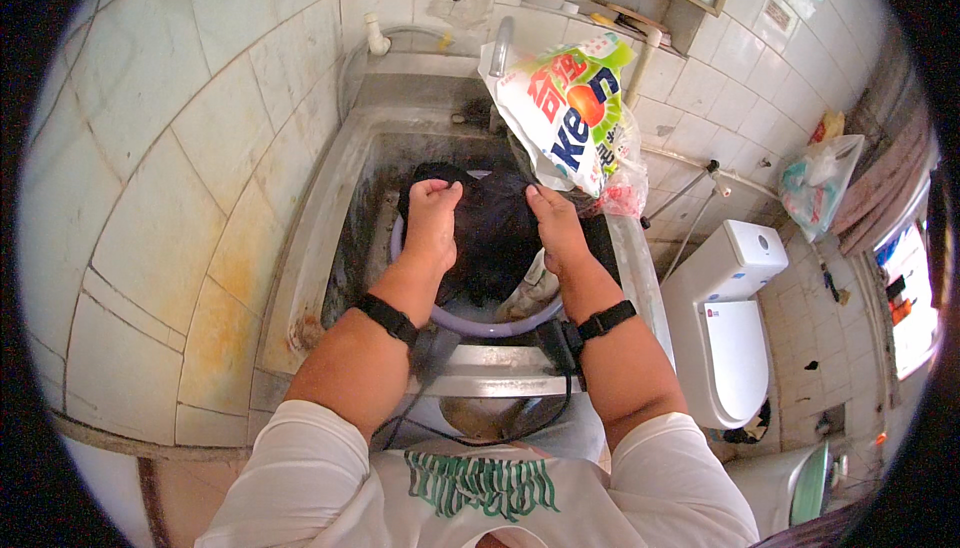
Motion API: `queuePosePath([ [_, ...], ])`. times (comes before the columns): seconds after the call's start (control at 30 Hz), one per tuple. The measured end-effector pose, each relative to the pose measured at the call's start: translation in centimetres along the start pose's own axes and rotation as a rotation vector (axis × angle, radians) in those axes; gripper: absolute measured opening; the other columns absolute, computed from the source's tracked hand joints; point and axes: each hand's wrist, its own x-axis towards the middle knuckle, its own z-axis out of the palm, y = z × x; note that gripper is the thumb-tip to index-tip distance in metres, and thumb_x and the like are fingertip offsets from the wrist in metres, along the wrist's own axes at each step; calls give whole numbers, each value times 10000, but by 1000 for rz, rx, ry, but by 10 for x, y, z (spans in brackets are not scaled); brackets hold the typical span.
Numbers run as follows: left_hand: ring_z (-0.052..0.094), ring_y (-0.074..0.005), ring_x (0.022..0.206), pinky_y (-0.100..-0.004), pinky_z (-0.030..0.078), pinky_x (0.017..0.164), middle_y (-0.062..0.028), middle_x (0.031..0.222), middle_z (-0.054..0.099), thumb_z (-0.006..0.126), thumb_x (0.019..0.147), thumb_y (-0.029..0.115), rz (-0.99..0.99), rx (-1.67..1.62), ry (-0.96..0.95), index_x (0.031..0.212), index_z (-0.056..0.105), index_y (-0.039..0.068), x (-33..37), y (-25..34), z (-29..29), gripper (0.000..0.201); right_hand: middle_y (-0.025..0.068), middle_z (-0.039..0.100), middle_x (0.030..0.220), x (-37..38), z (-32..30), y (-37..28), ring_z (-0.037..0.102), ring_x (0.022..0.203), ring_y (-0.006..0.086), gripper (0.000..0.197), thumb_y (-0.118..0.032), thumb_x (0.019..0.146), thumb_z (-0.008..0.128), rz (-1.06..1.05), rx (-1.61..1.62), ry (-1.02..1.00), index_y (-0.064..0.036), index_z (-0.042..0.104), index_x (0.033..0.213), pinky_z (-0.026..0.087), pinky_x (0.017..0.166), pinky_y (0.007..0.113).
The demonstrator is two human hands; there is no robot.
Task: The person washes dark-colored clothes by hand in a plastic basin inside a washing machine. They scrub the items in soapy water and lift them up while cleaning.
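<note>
A dark piece of cloth [492, 233], nearly black, is stretched between my two hands over a lavender basin [480, 328]. My left hand [433, 220] grips its left side with the fingers closed. On the other side my right hand [556, 223] pinches the cloth's upper right edge. The lower part of the fabric hangs down into the basin, beside a pale, greyish piece of cloth [532, 290]. What exact garment the dark cloth is cannot be made out. The basin stands inside a worn stone sink [305, 278].
A faucet [503, 43] rises at the sink's back, next to a large printed detergent bag [570, 108] on the right rim. A white toilet [735, 348] stands to the right. Plastic bags [820, 183] hang on the wall beyond. Black cables [480, 438] run between my wrist straps.
</note>
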Motion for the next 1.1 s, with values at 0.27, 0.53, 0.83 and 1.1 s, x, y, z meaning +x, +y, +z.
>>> queuePosePath([
  [0.27,470,-177,909,-319,287,915,-63,952,508,697,710,39,172,-212,57,1011,453,57,20,7,-19,388,43,596,948,-6,-2,-21,542,865,135,271,-203,907,509,-155,209,137,21,583,1042,412,812,259],
  [0.53,520,-207,958,-336,437,822,-120,1013,555,724,640,27,152,587,-439,1133,493,-3,6,25,-25,545,102,573,1006,-5,-15,-36,559,894,194,304,-237,916,466,-98,583,111,11,508,1087,453,811,318],
  [0.83,578,-198,792,-317,464,713,-121,930,625,615,790,153,26,669,-230,1041,581,-16,33,11,-41,304,90,582,945,-17,-9,-47,548,861,166,301,-167,819,611,55,392,-216,5,543,1057,442,775,287],
  [1.1,552,-266,937,-392,449,780,-142,1050,582,669,745,160,-23,1094,-592,1141,541,120,20,-2,-40,418,175,553,1154,-21,-3,-13,500,1085,259,681,-308,655,757,94,-764,-821,26,494,1187,373,935,321],
])
